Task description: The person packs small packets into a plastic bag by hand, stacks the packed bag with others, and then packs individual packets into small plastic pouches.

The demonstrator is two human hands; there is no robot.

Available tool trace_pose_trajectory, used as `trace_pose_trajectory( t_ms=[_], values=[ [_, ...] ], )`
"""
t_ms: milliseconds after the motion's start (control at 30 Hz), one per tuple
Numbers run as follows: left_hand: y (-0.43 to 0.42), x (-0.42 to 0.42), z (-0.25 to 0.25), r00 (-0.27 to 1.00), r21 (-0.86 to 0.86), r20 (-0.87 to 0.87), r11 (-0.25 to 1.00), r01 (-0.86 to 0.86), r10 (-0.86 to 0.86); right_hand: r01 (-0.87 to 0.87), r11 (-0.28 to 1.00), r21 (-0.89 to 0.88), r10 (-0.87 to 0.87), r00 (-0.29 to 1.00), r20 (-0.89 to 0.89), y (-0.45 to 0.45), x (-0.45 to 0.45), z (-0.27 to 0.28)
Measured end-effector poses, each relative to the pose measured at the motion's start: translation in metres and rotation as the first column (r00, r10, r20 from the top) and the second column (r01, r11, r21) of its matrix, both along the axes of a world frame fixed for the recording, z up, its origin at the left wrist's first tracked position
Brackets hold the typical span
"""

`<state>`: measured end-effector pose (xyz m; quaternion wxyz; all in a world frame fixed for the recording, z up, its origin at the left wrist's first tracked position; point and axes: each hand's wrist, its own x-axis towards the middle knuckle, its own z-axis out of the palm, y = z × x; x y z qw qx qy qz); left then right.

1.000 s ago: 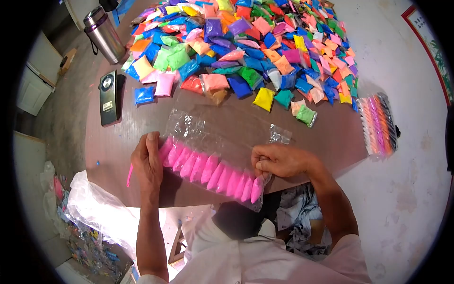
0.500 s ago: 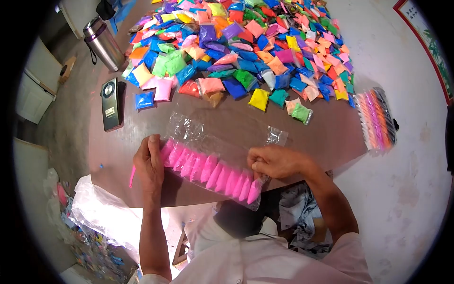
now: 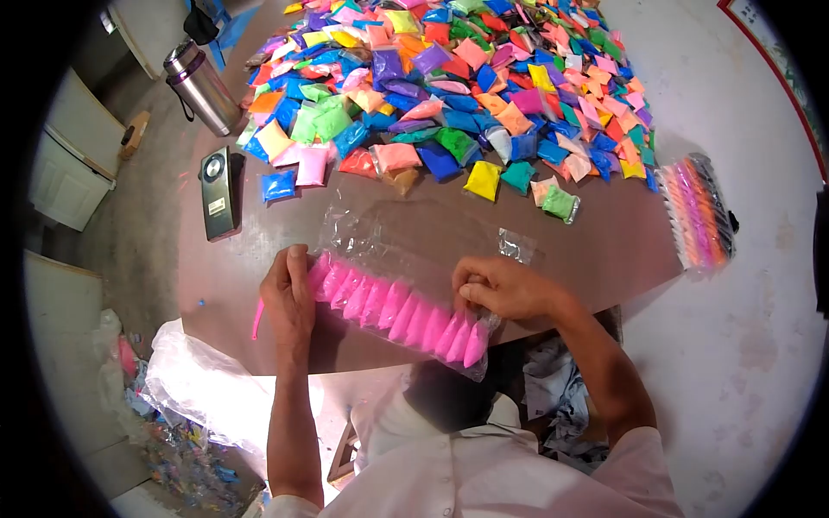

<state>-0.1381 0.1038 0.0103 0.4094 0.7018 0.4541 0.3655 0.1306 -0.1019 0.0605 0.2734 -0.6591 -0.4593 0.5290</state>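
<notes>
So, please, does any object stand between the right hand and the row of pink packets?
No separate object is visible between them. The right hand is at one end of the row of pink packets; only the thin clear bag shows around them.

A person's bare left hand [image 3: 288, 287] sits near nine o'clock, fingers closed and knuckles toward twelve, above an almost upright forearm [image 3: 292, 414]. The right hand [image 3: 501, 287], between three and four o'clock, curls its fingers inward toward nine, wrist level with the knuckles, as the bent right arm [image 3: 609, 363] angles down toward five.
</notes>
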Motion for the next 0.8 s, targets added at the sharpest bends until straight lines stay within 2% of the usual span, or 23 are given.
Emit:
trace_pose_trajectory(
  t_ms=[33, 100, 200, 233, 300, 400, 433, 500, 600, 633, 700, 800],
  values=[
    [0.0, 0.0, 0.0, 1.0, 0.004, -0.003, 1.0, 0.0, 0.0, 0.0, 1.0, 0.004, 0.0, 1.0, -0.003, 0.001, -0.002, 0.003],
    [0.0, 0.0, 0.0, 1.0, 0.004, -0.007, 1.0, 0.0, 0.0, 0.049, 0.984, 0.171, -0.062, 0.995, 0.072, 0.007, -0.009, 0.011],
    [0.0, -0.001, -0.002, 1.0, -0.009, 0.01, 1.0, 0.002, -0.002, -0.015, 0.977, 0.213, 0.017, 1.0, -0.009, 0.022, -0.013, 0.004],
    [0.001, -0.001, -0.003, 1.0, -0.006, 0.009, 1.0, 0.001, -0.001, -0.016, 0.976, 0.216, 0.018, 1.0, -0.01, 0.028, -0.014, 0.008],
    [0.002, -0.003, -0.005, 1.0, -0.009, -0.003, 1.0, 0.009, -0.009, -0.064, 0.996, -0.054, 0.062, 0.997, -0.038, 0.037, -0.015, 0.018],
    [0.002, -0.001, -0.003, 1.0, 0.0, 0.011, 1.0, 0.006, -0.006, 0.009, 0.997, -0.077, -0.02, 0.99, -0.141, 0.038, -0.014, 0.012],
    [0.002, -0.001, -0.003, 1.0, 0.0, 0.01, 1.0, 0.004, -0.004, 0.007, 0.997, -0.077, -0.018, 0.99, -0.142, 0.038, -0.013, 0.009],
    [0.001, -0.001, -0.002, 1.0, -0.01, 0.017, 1.0, 0.004, -0.004, 0.046, 0.997, 0.058, -0.034, 0.982, -0.186, 0.037, -0.013, 0.002],
    [0.003, -0.003, -0.005, 1.0, -0.017, -0.012, 1.0, 0.0, 0.0, 0.081, 0.983, 0.163, -0.046, 0.977, -0.209, 0.047, -0.021, -0.002],
    [0.003, -0.003, -0.005, 1.0, -0.015, -0.014, 1.0, -0.002, 0.002, 0.079, 0.983, 0.165, -0.044, 0.977, -0.21, 0.052, -0.022, 0.001],
    [0.003, -0.002, -0.005, 1.0, -0.001, 0.006, 1.0, 0.008, -0.008, -0.062, 0.991, 0.121, 0.076, 0.99, -0.115, 0.061, -0.023, 0.013],
    [0.003, -0.002, -0.006, 1.0, -0.002, 0.005, 1.0, -0.001, 0.001, -0.063, 0.993, 0.1, 0.079, 0.983, -0.166, 0.066, -0.022, 0.0]
  ],
)
